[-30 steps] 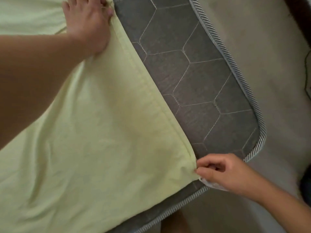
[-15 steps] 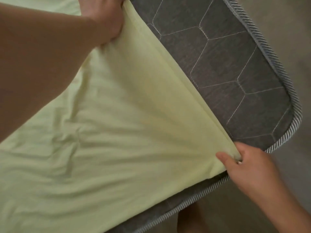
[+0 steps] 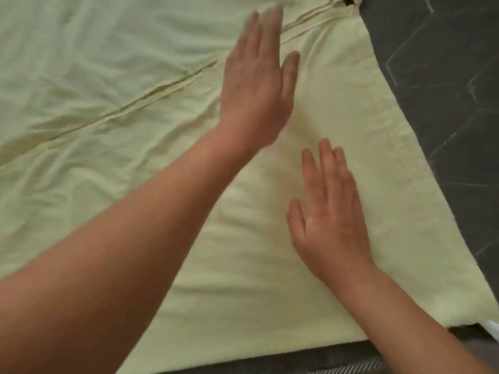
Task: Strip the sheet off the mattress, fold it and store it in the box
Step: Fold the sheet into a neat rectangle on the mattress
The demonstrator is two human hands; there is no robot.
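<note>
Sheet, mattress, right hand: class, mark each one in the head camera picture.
sheet (image 3: 108, 63), head view, wrinkled cloth at upper left.
mattress (image 3: 445, 76), head view, bare grey quilted top.
right hand (image 3: 332, 217), head view, back of the hand.

Sheet (image 3: 108, 63) on mattress (image 3: 445, 103), which lies bare at right and along the near edge. My 2 hands over the sheet: left hand (image 3: 256, 85) behind, right hand (image 3: 329, 220) nearer, to its right.
</note>
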